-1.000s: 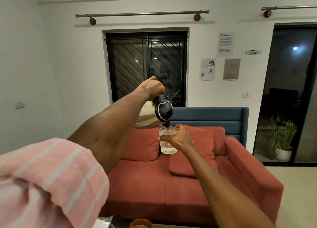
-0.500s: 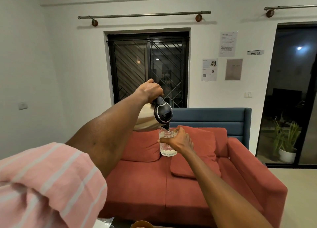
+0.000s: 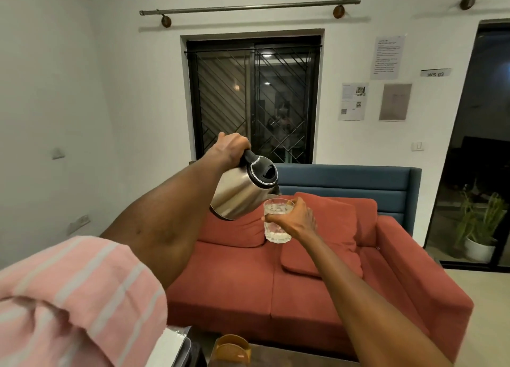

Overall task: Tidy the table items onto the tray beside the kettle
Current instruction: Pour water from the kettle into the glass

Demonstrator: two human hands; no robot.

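Note:
My left hand (image 3: pixel 230 145) grips the black handle of a steel kettle (image 3: pixel 240 191), held in the air and tilted to the right, its spout just above the rim of a glass. My right hand (image 3: pixel 295 219) is wrapped round that clear tumbler (image 3: pixel 276 223), which holds water nearly to the top. Both are raised in front of me, over the sofa. The tray is out of sight; only the near edge of the dark table (image 3: pixel 276 357) shows at the bottom.
A red sofa (image 3: pixel 248 289) with cushions stands straight ahead, a blue panel behind it. At the bottom edge sit a brown container (image 3: pixel 233 348) and a white packet (image 3: pixel 171 344). A potted plant (image 3: pixel 478 228) stands by the dark doorway at right.
The kettle has tipped back towards level and its spout has lifted off the glass. The glass sits a little lower and further right. My head has tilted down slightly.

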